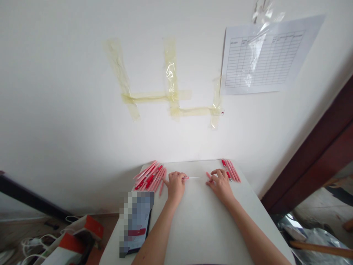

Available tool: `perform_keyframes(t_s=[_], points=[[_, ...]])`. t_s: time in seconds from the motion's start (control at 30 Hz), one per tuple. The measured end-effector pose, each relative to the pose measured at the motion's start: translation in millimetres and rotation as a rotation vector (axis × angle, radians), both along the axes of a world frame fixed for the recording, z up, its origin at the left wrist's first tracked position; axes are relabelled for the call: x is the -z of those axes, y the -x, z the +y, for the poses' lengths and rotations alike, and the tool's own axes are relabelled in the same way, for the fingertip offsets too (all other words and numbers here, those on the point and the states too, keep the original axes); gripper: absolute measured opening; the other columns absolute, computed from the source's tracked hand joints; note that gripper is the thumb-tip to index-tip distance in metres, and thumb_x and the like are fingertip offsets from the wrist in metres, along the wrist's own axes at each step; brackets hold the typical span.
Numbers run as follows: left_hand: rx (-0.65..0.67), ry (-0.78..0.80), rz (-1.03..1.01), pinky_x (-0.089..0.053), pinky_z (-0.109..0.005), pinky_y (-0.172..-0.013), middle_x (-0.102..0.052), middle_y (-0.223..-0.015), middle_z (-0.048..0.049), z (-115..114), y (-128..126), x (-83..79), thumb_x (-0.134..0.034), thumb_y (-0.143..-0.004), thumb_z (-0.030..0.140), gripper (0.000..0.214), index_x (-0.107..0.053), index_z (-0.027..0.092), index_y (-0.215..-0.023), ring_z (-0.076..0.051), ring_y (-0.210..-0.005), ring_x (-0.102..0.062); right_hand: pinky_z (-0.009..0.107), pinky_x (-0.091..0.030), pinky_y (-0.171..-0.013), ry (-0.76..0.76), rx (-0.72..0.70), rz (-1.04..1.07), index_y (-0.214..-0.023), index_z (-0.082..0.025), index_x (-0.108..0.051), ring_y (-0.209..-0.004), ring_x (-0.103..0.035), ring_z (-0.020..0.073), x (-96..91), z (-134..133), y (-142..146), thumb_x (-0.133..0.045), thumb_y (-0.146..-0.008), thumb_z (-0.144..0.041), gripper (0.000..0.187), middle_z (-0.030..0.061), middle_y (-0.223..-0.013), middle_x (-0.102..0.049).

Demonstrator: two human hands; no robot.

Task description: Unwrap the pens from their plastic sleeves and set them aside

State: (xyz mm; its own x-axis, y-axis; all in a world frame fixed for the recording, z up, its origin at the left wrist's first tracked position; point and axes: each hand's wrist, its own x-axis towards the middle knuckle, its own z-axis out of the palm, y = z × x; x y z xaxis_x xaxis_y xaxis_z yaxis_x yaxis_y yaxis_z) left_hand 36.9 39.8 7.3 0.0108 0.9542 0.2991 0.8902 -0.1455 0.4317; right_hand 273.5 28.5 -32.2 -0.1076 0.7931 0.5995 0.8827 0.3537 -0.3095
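My left hand [176,183] is closed, its fingertips pinching a slim pen piece [193,177], pink and red near the fingers with a thin whitish end pointing right. My right hand [220,182] is closed too, thumb and fingers around a short pink pen part [208,175] whose tip shows past them. A gap separates the two pieces. Just left of my left hand lies a loose pile of pink and red pens [149,178]. Beyond my right hand, several pink pens [233,171] lie side by side, with a red one at the left of the row.
The white table [190,228] stands against a wall with yellowed tape [172,73] and a printed sheet [261,59]. A phone or tablet [138,224], partly blurred, lies by the left edge. Boxes and cables [68,243] are on the floor at left.
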Motion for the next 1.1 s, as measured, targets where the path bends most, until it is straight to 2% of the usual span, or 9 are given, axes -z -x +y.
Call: perform_keyframes(t_s=[0.3,0.6,1.1], points=[[-0.002,0.033,0.005,-0.009,-0.073,-0.111,-0.068,-0.109,-0.0039,-1.0,-0.4,-3.1,-0.057,-0.089,0.019,0.021,-0.072,0.031,-0.097,-0.027,-0.118,-0.048,0.052,-0.042,-0.098,0.026,-0.002,0.019,-0.075,-0.023,-0.066,-0.114,-0.047,0.0306,-0.5,-0.5,0.2,-0.074,-0.082,-0.027,0.012,0.0089,-0.112,-0.062],[-0.004,0.046,0.028,-0.013,-0.071,-0.111,-0.067,-0.11,-0.0038,-2.1,-0.6,-5.2,-0.058,-0.089,0.021,0.02,-0.072,0.032,-0.098,-0.026,-0.118,-0.048,0.049,-0.044,-0.094,-0.009,0.035,0.011,-0.076,-0.023,-0.067,-0.111,-0.047,0.0304,0.1,-0.5,-0.7,-0.074,-0.082,-0.031,0.011,0.009,-0.108,-0.062],[0.0,0.01,0.007,-0.012,-0.073,-0.111,-0.067,-0.107,-0.003,-1.2,-0.6,-3.0,-0.059,-0.088,0.018,0.019,-0.072,0.031,-0.095,-0.026,-0.117,-0.049,0.049,-0.044,-0.094,-0.037,0.061,-0.023,-0.076,-0.023,-0.067,-0.11,-0.046,0.0304,-3.2,-2.4,1.2,-0.07,-0.085,-0.031,0.013,0.0092,-0.105,-0.062]])
